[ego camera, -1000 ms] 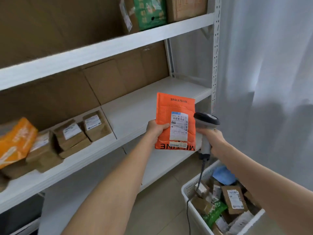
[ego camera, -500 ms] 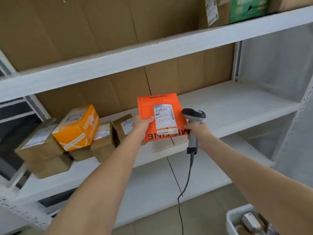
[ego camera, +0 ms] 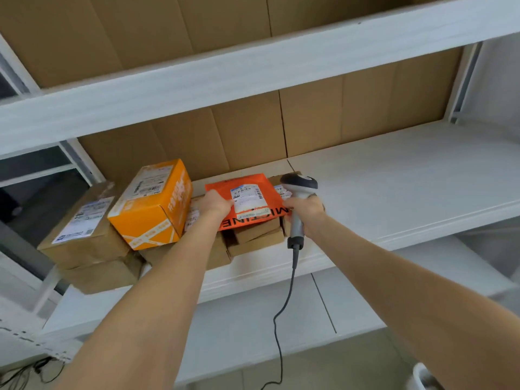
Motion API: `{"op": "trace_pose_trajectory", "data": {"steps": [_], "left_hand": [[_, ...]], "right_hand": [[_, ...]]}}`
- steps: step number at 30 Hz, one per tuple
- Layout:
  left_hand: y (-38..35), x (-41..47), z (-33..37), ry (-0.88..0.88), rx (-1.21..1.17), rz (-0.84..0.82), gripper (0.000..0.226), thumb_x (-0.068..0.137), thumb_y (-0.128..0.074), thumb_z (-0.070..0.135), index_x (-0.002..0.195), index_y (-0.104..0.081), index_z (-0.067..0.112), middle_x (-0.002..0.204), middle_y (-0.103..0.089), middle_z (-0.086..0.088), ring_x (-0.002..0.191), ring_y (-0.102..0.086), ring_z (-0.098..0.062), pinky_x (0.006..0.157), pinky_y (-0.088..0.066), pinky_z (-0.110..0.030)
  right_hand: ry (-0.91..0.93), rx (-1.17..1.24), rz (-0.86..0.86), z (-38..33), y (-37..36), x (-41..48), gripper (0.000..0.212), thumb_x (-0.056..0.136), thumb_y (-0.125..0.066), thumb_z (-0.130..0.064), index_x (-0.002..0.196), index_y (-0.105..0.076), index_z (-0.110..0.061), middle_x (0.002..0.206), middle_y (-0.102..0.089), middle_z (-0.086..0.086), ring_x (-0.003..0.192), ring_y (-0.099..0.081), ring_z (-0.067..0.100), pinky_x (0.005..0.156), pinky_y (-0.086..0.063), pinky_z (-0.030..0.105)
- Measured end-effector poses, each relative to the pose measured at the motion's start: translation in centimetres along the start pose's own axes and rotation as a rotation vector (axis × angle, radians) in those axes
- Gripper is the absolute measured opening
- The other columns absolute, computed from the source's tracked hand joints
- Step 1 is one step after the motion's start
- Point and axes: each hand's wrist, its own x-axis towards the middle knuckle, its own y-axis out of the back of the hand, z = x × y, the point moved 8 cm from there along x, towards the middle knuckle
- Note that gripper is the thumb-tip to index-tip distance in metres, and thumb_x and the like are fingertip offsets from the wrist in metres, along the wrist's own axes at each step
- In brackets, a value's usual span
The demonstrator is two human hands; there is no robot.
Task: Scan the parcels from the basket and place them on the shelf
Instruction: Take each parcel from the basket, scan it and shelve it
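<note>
Orange parcel (ego camera: pixel 247 201): lies nearly flat, label side up, long axis running near to far with a slight turn, so that the near edge slants up to the right. Carries dark printed lettering along the near edge, upside down from this view. Flat, soft-looking mailer, bright orange, with a white shipping label at its middle showing a barcode and small print too fine to read.

Position: on the middle shelf (ego camera: pixel 408 192), on top of small brown boxes (ego camera: pixel 256 237), just right of an orange box (ego camera: pixel 152 204) with white tape. Whether fully resting on the boxes or partly carried cannot be told.

Left hand (ego camera: pixel 215 204): at the parcel's left edge, gripping it, thumb on the top face.

Right hand (ego camera: pixel 305 211): just beside the parcel's right near corner, wrapped round the handle of a grey scanner (ego camera: pixel 298 184), head up and far of the hand, cable (ego camera: pixel 284 319) hanging below. Contact with the parcel not discernible.

Larger brown boxes (ego camera: pixel 84 229): stacked at the shelf's left end.
</note>
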Motion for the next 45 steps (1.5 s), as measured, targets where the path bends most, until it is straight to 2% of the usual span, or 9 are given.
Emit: {"op": "trace_pose_trajectory", "data": {"steps": [3,7,11,14,21,30,35,42,45], "left_hand": [[-1.5,0.6,0.3,-0.059,0.051,-0.118,0.038,0.09,-0.064,0.025,0.122,-0.059,0.006,0.124,-0.062,-0.013,0.11,-0.06,-0.03,0.087,-0.047,-0.033],[-2.4,0.9,0.9,-0.123,0.018,-0.161,0.039,0.09,-0.064,0.025,0.123,-0.059,0.006,0.125,-0.061,-0.012,0.113,-0.057,-0.029,0.091,-0.044,-0.033],[-3.4,1.0,1.2,-0.146,0.061,-0.206,0.036,0.091,-0.063,0.027,0.121,-0.062,0.007,0.122,-0.061,-0.007,0.111,-0.057,-0.027,0.083,-0.042,-0.029],[-3.8,1.2,1.4,-0.142,0.11,-0.216,0.032,0.092,-0.06,0.026,0.118,-0.062,0.008,0.118,-0.063,-0.009,0.096,-0.057,-0.023,0.076,-0.041,-0.029],[-5.2,0.8,2.1,-0.137,0.128,-0.264,0.036,0.081,-0.058,0.008,0.117,-0.061,0.009,0.112,-0.059,-0.008,0.091,-0.051,-0.024,0.071,-0.044,-0.031],[-5.4,1.3,4.5,-0.255,0.05,-0.159,0.054,0.089,-0.059,0.035,0.14,-0.044,0.025,0.143,-0.04,-0.008,0.128,-0.043,-0.028,0.105,-0.04,-0.042],[-7.6,0.2,5.5,-0.305,0.164,-0.304,0.049,0.085,-0.061,0.037,0.133,-0.052,0.032,0.146,-0.04,-0.007,0.13,-0.043,-0.03,0.105,-0.04,-0.045],[-7.0,-0.5,6.6,-0.247,0.236,-0.24,0.043,0.086,-0.058,0.026,0.128,-0.057,0.016,0.139,-0.048,-0.011,0.12,-0.051,-0.029,0.097,-0.046,-0.037],[-7.2,-2.3,10.5,-0.369,0.145,-0.187,0.041,0.09,-0.057,0.02,0.131,-0.055,0.013,0.139,-0.048,-0.01,0.121,-0.052,-0.027,0.09,-0.043,-0.031]], "right_hand": [[0.004,-0.023,0.03,0.4,-0.4,0.5,0.021,0.082,-0.068,-0.002,0.097,-0.054,-0.008,0.081,-0.059,0.01,0.079,-0.06,0.024,0.086,-0.057,0.041],[-0.014,-0.035,0.07,0.5,0.0,0.6,0.019,0.081,-0.069,-0.001,0.08,-0.052,-0.01,0.085,-0.063,0.015,0.082,-0.065,0.027,0.087,-0.057,0.045],[-0.029,-0.03,0.074,0.8,0.1,0.8,0.023,0.077,-0.072,-0.003,0.083,-0.053,-0.013,0.104,-0.068,0.019,0.097,-0.068,0.032,0.088,-0.056,0.047],[-0.037,-0.044,0.069,0.9,0.2,0.8,0.025,0.076,-0.074,-0.006,0.086,-0.053,-0.014,0.103,-0.068,0.018,0.095,-0.068,0.031,0.088,-0.056,0.047],[-0.02,-0.042,0.059,0.3,0.6,1.0,0.026,0.081,-0.071,-0.006,0.083,-0.047,-0.017,0.089,-0.061,0.009,0.091,-0.064,0.026,0.09,-0.054,0.044],[0.0,-0.04,0.078,0.0,1.9,1.7,0.024,0.085,-0.066,-0.003,0.079,-0.045,-0.014,0.084,-0.056,0.009,0.083,-0.058,0.023,0.087,-0.053,0.039],[0.0,0.033,0.115,-0.3,3.6,1.7,0.021,0.084,-0.066,-0.003,0.082,-0.048,-0.012,0.105,-0.063,0.018,0.092,-0.064,0.03,0.086,-0.056,0.041],[-0.026,0.087,0.097,-0.4,6.3,0.8,0.017,0.083,-0.065,-0.001,0.089,-0.051,-0.009,0.086,-0.058,0.011,0.081,-0.06,0.024,0.079,-0.055,0.036],[-0.017,0.164,0.095,-0.4,8.3,0.0,0.02,0.084,-0.065,0.0,0.1,-0.055,-0.004,0.089,-0.059,0.013,0.079,-0.059,0.023,0.072,-0.055,0.036]]}}
